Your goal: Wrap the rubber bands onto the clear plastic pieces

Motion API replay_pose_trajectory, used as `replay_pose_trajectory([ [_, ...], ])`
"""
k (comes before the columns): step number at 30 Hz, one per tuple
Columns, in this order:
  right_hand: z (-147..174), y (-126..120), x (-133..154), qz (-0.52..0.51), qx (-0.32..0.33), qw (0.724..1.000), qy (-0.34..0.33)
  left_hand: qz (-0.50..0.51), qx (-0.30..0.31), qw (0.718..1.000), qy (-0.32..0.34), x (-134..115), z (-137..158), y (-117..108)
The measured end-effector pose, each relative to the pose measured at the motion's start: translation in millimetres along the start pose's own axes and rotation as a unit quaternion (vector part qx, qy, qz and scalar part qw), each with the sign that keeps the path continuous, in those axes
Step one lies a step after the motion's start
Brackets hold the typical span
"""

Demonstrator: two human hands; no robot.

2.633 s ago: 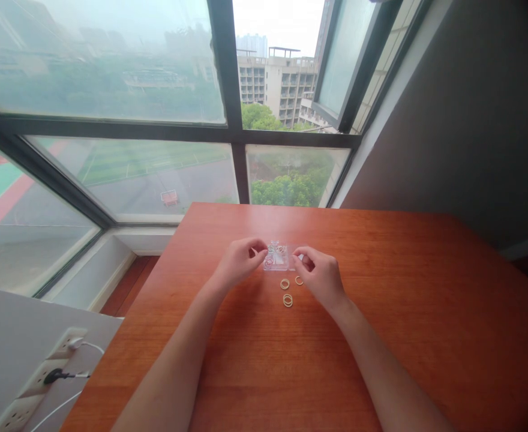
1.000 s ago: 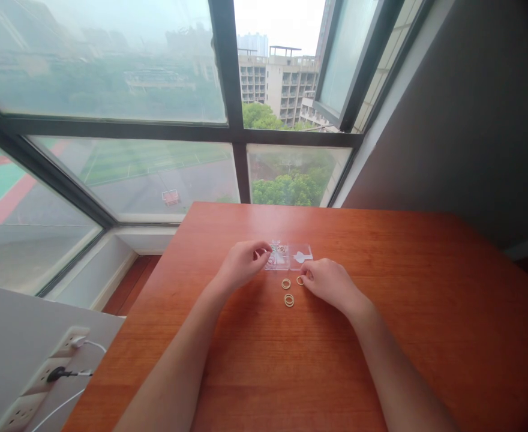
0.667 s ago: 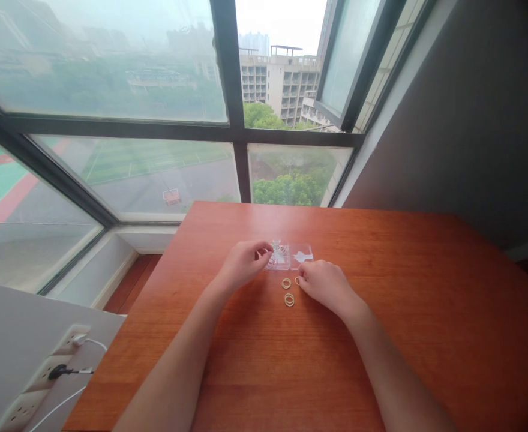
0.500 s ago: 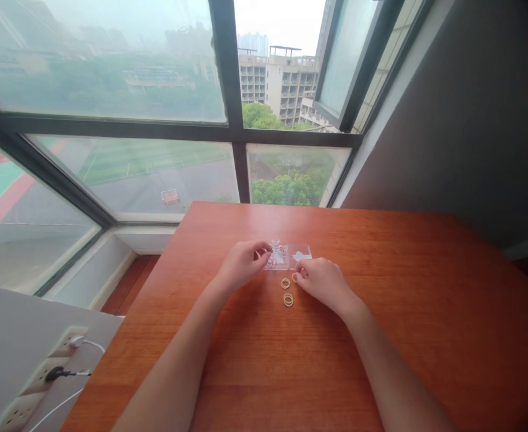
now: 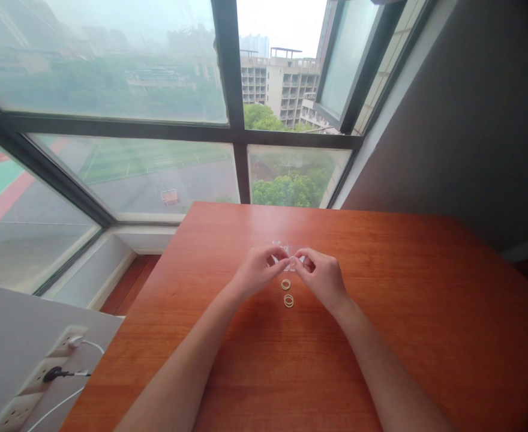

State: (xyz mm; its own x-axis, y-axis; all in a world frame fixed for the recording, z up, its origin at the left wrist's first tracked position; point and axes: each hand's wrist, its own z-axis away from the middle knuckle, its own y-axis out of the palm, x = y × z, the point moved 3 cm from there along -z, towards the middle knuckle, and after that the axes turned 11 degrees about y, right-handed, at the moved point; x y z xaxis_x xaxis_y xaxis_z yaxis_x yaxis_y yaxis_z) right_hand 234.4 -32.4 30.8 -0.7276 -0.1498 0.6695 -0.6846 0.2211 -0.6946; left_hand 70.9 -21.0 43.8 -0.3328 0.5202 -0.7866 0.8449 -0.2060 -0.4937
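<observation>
My left hand [image 5: 263,270] and my right hand [image 5: 321,275] meet over the table, fingertips nearly together. A small pale ring [image 5: 292,260] is pinched in my right hand's thumb and forefinger. My left thumb and forefinger are closed right beside it; whatever they hold is too small to make out. Partly hidden behind my hands is a clear plastic box [image 5: 281,245] with small pieces in it. Nearer to me lie a pale ring pair [image 5: 285,284] and two overlapping rings [image 5: 288,300].
The brown wooden table [image 5: 408,324] reaches to the window frame [image 5: 241,174] at the back. A grey wall [image 5: 462,114] stands at the right. Wall sockets [image 5: 34,375] with a black plug [image 5: 54,374] and white cables are beyond the left edge.
My right hand has lifted a ring from the table and brought it up beside my left. My left hand has moved right from the box, and both hands now cover more of it.
</observation>
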Motion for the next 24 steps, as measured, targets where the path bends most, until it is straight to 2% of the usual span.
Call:
replay_pose_trajectory([
  [15, -1.6, -2.3, -1.1, 0.003, 0.022, 1.0, 0.0, -0.075, -0.019, 0.997, 0.015, 5.4, 0.7, -1.9],
  [18, -3.0, -4.1, -3.1, 0.022, 0.058, 0.998, 0.004, -0.094, -0.027, 0.995, 0.018, 8.7, 1.0, -2.8],
  [24, 2.4, 0.7, -0.8, 0.064, 0.199, 0.978, -0.013, -0.119, -0.034, 0.992, 0.025, 14.3, 3.4, -2.4],
])
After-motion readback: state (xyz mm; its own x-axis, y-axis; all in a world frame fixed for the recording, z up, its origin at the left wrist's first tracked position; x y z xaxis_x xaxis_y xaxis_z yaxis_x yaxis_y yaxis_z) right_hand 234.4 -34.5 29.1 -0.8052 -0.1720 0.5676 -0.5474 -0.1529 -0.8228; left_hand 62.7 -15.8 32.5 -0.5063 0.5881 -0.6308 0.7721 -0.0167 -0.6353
